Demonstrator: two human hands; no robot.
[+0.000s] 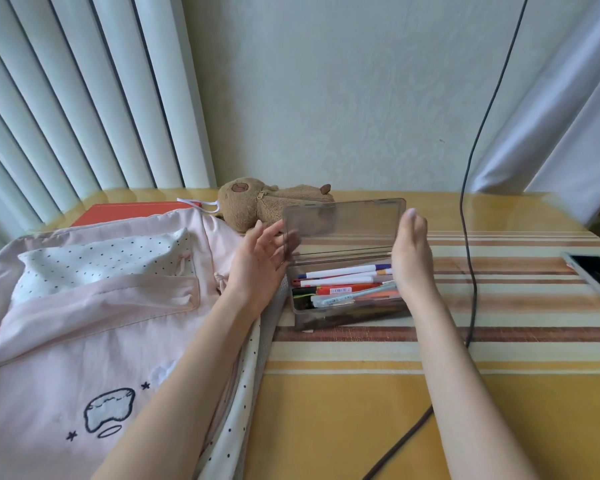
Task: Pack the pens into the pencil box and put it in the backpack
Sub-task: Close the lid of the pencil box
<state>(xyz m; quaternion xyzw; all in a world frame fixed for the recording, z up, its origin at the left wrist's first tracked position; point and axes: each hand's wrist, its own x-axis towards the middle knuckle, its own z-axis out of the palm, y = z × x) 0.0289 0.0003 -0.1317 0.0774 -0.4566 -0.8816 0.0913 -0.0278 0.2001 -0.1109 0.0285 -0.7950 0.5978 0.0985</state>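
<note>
Pens [343, 285] fill the translucent pencil box [347, 306] on the striped tablecloth [430, 348], its lid [343, 223] upright. Left hand [260, 258] and right hand [411, 258] flank it, open and holding nothing. Rigid, light, probably slick: grip both short ends. Pink backpack [84, 323] lies just beside.

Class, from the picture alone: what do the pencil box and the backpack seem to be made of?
Pencil box: likely hard smoky-clear plastic, since the pens show through its walls and lid. Backpack: soft pink woven fabric, matte and creased, perhaps cotton.
</note>
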